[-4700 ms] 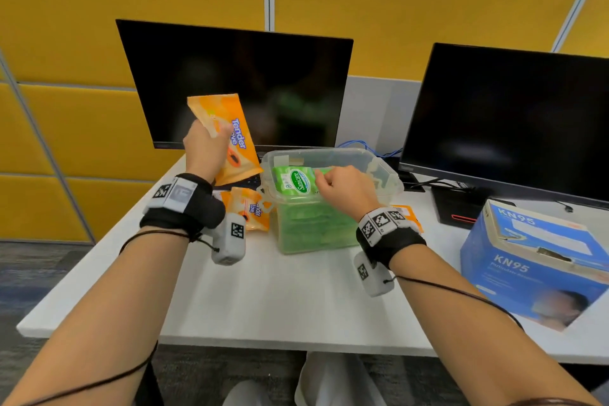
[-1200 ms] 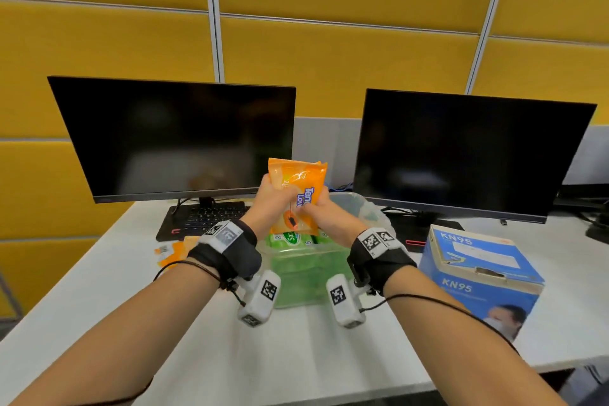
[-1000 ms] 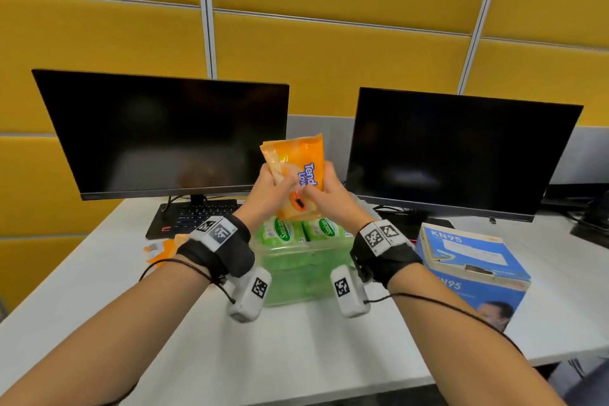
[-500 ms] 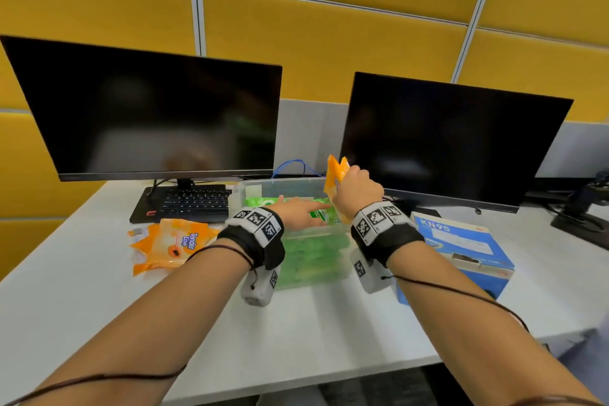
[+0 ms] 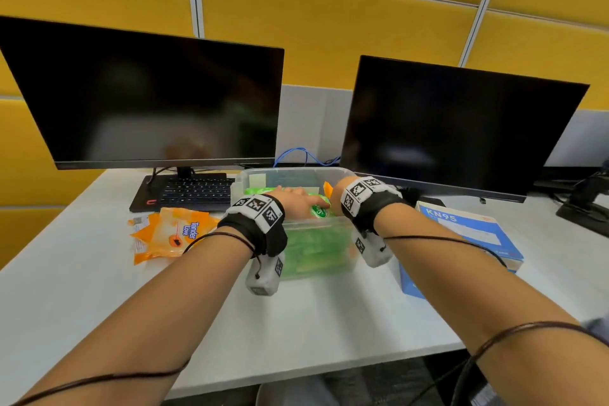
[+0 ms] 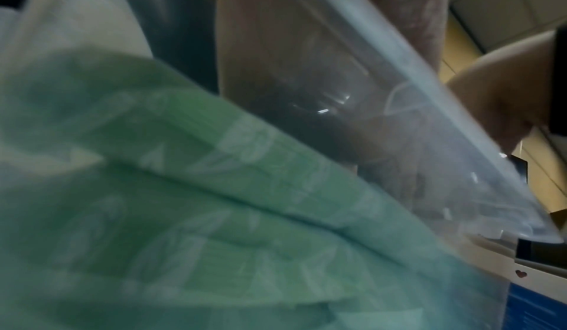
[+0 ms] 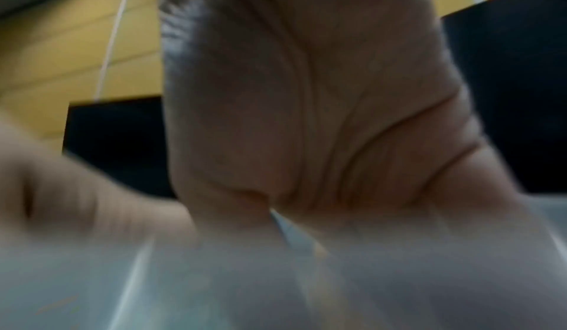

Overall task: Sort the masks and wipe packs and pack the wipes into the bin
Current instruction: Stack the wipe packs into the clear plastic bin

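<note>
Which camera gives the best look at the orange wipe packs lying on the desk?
The head view: the orange wipe packs lie flat left of the clear bin, blue lettering visible. The left wrist view shows only green packs through the bin wall; the right wrist view is a blurred palm.

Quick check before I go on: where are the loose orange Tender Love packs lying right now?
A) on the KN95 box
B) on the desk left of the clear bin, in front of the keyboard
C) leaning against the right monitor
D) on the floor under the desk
B: the orange packs lie flat on the desk left of the clear bin, just in front of the keyboard.
</note>
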Action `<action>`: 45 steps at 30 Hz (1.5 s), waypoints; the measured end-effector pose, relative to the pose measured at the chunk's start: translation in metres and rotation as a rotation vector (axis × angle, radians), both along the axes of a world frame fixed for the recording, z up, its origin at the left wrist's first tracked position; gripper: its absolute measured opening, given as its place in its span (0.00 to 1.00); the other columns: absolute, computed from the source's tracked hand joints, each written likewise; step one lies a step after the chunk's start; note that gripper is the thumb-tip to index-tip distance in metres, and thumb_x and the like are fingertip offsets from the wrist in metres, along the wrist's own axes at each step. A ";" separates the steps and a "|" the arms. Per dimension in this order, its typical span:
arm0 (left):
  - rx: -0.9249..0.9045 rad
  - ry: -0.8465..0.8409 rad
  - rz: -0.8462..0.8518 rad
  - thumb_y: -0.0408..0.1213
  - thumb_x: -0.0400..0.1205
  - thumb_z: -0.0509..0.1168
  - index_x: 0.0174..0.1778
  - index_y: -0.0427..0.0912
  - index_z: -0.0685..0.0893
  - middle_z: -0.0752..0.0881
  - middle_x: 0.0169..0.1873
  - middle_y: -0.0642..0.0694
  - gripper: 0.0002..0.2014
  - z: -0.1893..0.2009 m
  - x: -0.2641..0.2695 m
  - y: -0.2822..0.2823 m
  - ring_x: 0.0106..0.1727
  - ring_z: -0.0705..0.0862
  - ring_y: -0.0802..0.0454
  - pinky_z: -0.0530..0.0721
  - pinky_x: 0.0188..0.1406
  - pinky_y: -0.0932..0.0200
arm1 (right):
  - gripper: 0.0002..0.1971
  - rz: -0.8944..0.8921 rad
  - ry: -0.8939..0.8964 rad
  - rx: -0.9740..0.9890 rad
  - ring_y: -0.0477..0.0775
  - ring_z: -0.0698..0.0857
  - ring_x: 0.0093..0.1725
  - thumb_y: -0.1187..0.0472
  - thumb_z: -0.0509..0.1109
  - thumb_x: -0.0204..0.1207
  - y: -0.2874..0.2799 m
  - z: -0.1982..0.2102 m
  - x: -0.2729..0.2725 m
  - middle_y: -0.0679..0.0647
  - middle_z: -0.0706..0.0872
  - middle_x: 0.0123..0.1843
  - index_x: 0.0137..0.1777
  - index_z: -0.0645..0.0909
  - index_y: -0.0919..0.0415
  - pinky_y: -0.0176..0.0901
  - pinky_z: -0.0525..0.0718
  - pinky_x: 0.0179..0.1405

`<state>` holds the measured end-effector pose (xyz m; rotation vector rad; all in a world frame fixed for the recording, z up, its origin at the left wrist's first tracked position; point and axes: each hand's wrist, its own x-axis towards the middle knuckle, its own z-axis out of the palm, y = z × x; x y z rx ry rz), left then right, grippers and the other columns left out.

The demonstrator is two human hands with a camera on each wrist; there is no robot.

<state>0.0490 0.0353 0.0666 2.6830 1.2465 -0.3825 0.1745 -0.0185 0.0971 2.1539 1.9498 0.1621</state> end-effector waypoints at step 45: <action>0.427 -0.338 0.309 0.49 0.84 0.52 0.75 0.52 0.72 0.72 0.75 0.41 0.22 -0.021 -0.042 0.008 0.77 0.66 0.43 0.55 0.79 0.36 | 0.20 -0.323 0.473 0.087 0.63 0.78 0.70 0.59 0.59 0.84 0.043 -0.031 0.039 0.62 0.78 0.71 0.74 0.72 0.66 0.52 0.76 0.66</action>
